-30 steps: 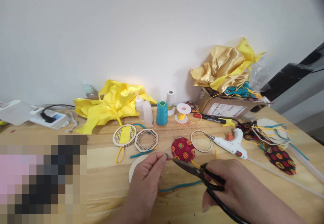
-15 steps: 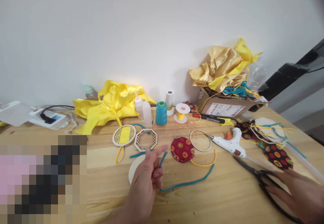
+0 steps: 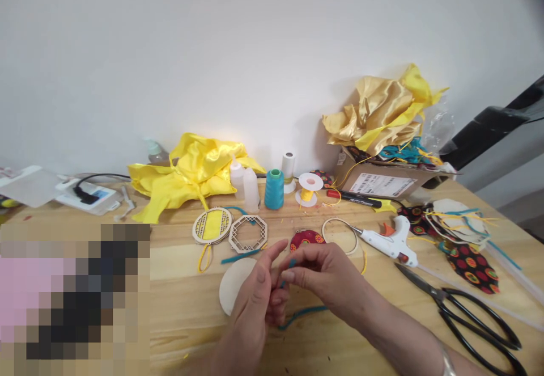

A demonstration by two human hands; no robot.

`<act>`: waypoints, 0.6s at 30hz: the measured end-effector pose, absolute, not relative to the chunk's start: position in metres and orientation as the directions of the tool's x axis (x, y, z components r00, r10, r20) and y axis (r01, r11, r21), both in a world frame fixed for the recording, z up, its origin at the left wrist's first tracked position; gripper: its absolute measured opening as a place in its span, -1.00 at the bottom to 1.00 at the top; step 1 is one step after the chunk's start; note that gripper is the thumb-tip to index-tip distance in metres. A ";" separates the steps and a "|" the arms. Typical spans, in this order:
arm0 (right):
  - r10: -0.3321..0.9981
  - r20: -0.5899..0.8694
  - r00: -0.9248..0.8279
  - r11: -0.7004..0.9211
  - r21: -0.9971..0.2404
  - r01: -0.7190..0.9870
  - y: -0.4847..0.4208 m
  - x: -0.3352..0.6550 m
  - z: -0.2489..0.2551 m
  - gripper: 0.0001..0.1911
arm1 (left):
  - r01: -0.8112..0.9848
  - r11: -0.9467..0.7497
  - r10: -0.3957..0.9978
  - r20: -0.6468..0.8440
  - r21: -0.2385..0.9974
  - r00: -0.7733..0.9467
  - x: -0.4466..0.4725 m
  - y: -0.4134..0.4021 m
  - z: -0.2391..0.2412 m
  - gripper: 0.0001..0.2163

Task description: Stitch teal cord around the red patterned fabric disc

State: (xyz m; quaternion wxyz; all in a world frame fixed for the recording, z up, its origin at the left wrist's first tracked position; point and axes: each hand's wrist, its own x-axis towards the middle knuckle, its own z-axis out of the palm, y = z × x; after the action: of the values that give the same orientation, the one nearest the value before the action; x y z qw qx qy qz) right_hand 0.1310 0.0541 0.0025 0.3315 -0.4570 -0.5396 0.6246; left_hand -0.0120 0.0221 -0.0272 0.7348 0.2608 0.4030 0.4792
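Observation:
My left hand (image 3: 260, 292) is closed on a teal cord (image 3: 306, 310), whose tail trails right across the table. The thumb and fingers of my right hand (image 3: 317, 274) pinch the cord's short upper end, close against my left fingers. Under the left hand lies a pale round disc (image 3: 233, 286), partly covered. Behind my right hand a red flowered fabric disc (image 3: 305, 240) shows only its upper part. The black-handled scissors (image 3: 442, 296) lie on the table to the right, with no hand on them.
A white glue gun (image 3: 385, 243) and a wooden ring (image 3: 340, 234) lie at right. Two lattice pieces, a round one (image 3: 199, 229) and an octagonal one (image 3: 233, 234), sit behind my hands. Beyond stand a teal thread cone (image 3: 274, 190), bottles (image 3: 251, 191) and a cardboard box (image 3: 378, 182).
My right hand has left the scissors on the table and moved left to the cord, now pinching its end. My left hand still holds the cord.

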 end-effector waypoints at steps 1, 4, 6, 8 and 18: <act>0.916 -0.181 -0.359 -0.171 -0.983 0.059 0.055 0.132 0.004 -0.94 | -0.504 0.419 0.908 -0.354 0.755 0.225 -0.011 0.022 -0.027 -0.44; 0.951 -0.108 -0.290 -0.088 -0.993 0.080 0.054 0.134 0.010 -0.87 | -0.513 0.455 0.890 -0.362 0.728 0.276 -0.009 0.023 -0.023 -0.53; 0.944 -0.137 -0.301 -0.125 -0.990 0.059 0.052 0.136 0.013 -0.84 | -0.514 0.439 0.896 -0.318 0.737 0.309 -0.007 0.025 -0.020 -0.59; 0.932 -0.170 -0.322 -0.172 -0.985 0.020 0.052 0.139 0.015 -0.80 | -0.509 0.420 0.901 -0.275 0.751 0.336 -0.006 0.026 -0.017 -0.65; 0.988 -0.103 -0.113 -0.086 -0.985 0.148 0.057 0.156 0.027 -0.87 | -0.171 0.390 0.902 -0.338 0.905 0.268 -0.007 0.029 -0.009 -0.80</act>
State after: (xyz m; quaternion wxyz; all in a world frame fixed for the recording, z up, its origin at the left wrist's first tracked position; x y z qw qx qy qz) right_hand 0.1560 0.0572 0.0269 0.4076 -0.5268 -0.5392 0.5154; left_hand -0.0072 0.0294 -0.0095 0.6923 0.3932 0.4646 0.3876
